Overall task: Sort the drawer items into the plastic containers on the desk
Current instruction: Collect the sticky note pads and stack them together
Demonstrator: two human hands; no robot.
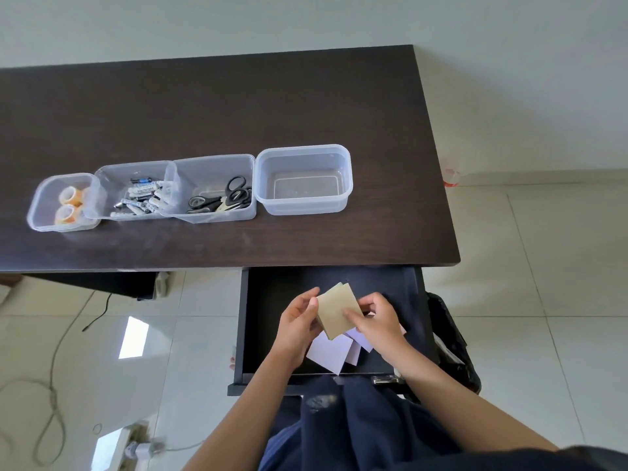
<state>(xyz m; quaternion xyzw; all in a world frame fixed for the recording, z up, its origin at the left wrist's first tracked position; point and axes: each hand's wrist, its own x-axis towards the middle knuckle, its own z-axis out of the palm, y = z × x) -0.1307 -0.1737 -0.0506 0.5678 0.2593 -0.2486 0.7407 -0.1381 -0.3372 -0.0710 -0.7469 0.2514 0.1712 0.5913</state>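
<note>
Above the open black drawer (261, 321), my left hand (297, 322) and my right hand (375, 321) both grip a small stack of tan paper pads (336, 309). Pale lilac note pads (331, 351) lie on the drawer floor under my hands. On the dark desk (217, 107) stand several clear plastic containers in a row: one with orange tape rolls (69, 203), one with batteries (141, 198), one with black scissors (226, 197), and an empty container (304, 180) at the right end.
A black bag (452, 341) hangs right of the drawer. Cables and a rope (51, 396) trail over the tiled floor at the left. My dark trousers (356, 426) fill the lower middle, close to the drawer front.
</note>
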